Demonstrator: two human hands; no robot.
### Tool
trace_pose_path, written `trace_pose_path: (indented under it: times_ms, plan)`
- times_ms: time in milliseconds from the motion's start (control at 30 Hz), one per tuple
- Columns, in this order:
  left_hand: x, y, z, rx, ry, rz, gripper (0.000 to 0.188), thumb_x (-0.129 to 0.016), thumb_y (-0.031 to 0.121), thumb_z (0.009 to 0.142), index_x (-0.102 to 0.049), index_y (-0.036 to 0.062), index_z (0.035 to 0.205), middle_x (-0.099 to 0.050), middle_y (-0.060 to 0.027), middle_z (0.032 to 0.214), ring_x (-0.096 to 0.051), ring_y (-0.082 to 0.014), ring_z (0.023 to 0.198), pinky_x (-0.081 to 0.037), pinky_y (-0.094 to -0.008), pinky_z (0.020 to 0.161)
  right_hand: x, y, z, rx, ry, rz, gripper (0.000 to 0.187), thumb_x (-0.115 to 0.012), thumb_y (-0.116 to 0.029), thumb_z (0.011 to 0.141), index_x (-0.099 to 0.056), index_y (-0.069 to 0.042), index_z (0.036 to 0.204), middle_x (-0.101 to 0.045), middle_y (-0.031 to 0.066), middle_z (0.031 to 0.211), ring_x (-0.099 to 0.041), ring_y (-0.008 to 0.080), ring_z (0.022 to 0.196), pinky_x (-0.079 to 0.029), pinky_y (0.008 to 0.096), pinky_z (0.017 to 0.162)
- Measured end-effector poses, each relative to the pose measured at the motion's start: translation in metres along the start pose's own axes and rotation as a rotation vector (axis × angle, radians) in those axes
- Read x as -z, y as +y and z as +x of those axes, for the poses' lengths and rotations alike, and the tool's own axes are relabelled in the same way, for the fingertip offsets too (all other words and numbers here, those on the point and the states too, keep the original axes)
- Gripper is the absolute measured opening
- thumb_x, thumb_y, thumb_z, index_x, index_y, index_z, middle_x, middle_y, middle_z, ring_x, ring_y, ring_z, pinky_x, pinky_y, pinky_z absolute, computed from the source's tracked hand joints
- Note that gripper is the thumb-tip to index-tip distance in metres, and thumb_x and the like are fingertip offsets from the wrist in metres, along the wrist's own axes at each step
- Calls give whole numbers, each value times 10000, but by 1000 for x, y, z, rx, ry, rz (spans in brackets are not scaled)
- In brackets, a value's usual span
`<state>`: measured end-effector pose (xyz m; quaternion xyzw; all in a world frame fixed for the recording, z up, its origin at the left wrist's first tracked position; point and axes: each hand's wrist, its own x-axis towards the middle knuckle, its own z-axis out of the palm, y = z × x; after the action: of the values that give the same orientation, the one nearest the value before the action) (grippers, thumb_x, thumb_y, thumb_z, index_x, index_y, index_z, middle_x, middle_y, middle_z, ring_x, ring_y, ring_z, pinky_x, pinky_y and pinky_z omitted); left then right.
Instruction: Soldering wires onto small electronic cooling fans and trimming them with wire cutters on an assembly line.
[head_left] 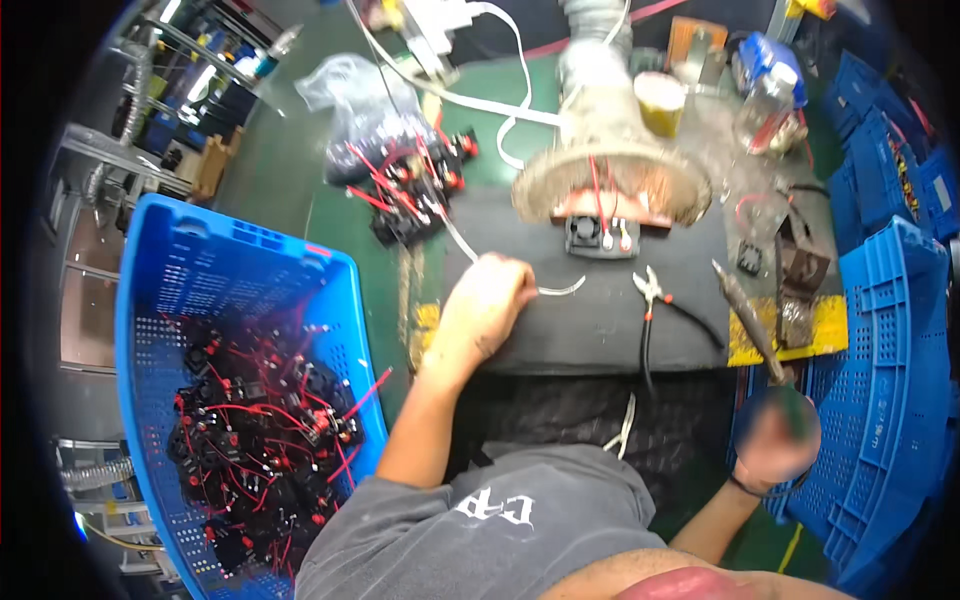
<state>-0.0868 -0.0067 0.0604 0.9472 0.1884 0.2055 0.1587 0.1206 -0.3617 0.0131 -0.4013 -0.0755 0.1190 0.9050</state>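
Observation:
My left hand is closed in a pinch near the left front of the black mat, with a thin silvery solder wire running through it and curving out to the right. At the right my right hand, partly blurred, is wrapped round the green handle of a soldering iron; its tip points up and away over the mat. Beyond both hands, under the mouth of a fume duct, sits a small black fan unit with red wires. Pliers with black handles lie open between my hands.
A blue crate at the left holds many black parts with red wires. More wired parts pile up beside a plastic bag. A rusty metal stand is at the right, next to blue crates.

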Motion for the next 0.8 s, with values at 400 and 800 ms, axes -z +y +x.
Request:
trace_pose_path:
  times_ms: [400, 800]
  plan:
    - [10, 89, -39, -314, 97, -10, 193, -626, 20, 818, -651, 38, 1008, -622, -89, 755, -636, -283, 654, -505, -355, 568, 11, -43, -40, 146, 196, 43, 499, -396, -431, 1001, -583, -8, 1189, -589, 76, 741, -495, 134, 545, -364, 234, 461]
    - [20, 115, -73, -170, 107, -80, 207, -633, -4, 833, -666, 49, 1030, -628, -122, 780, -655, -304, 706, -521, -345, 615, 38, -71, -72, 193, 215, 160, 496, -399, -449, 990, -592, -33, 1177, -575, 88, 750, -495, 140, 542, -360, 216, 443]
